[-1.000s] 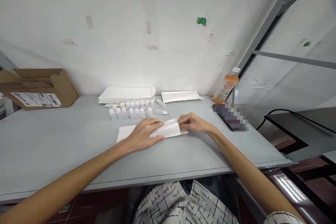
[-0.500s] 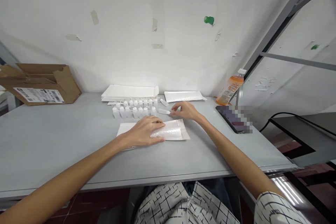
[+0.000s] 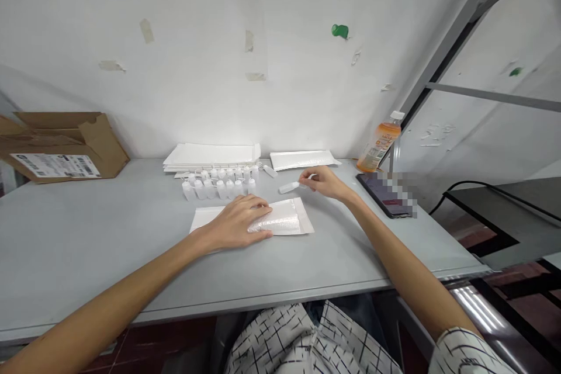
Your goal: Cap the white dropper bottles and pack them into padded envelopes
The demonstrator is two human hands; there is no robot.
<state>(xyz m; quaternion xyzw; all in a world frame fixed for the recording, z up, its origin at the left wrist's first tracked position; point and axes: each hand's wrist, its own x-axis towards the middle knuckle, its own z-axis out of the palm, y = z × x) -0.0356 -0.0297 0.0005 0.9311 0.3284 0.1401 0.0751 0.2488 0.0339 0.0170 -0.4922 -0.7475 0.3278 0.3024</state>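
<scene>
My left hand (image 3: 239, 222) lies with its fingers apart on a white padded envelope (image 3: 284, 217) near the table's middle. Between the thumb and fingertips of my right hand (image 3: 322, 181) is the cap end of a small white bottle (image 3: 288, 187), tilted just above or on the table. Several upright white bottles (image 3: 219, 189) stand in rows behind my left hand. Another small bottle (image 3: 270, 171) lies on its side to the right of the rows.
A stack of white envelopes (image 3: 210, 154) and a single envelope (image 3: 302, 159) lie by the wall. An open cardboard box (image 3: 65, 146) sits at the far left. On the right are an orange drink bottle (image 3: 379, 143) and a phone (image 3: 385, 196) on the grey table (image 3: 109, 234).
My right hand has moved to the right with the small bottle, away from the rows. My left hand stays on the envelope. The view has shifted slightly.
</scene>
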